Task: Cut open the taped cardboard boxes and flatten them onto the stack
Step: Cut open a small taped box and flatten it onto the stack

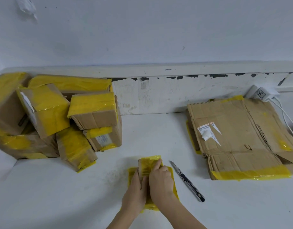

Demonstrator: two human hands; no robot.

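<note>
Box (149, 164), small, wrapped in yellow tape, sits near front-centre of the white worktop (76, 195), clamped between both hands: left hand (135, 194) flat vs its left side w/ fingers fairly straight, right hand (160, 180) on top, fingers curled over the far taped edge, so right grip is closed on it. Utility knife (187, 180) lies loose just to the right of the hands, untouched; taped boxes (59, 116) piled at left, flattened stack (238, 138) at right, well apart.
</note>
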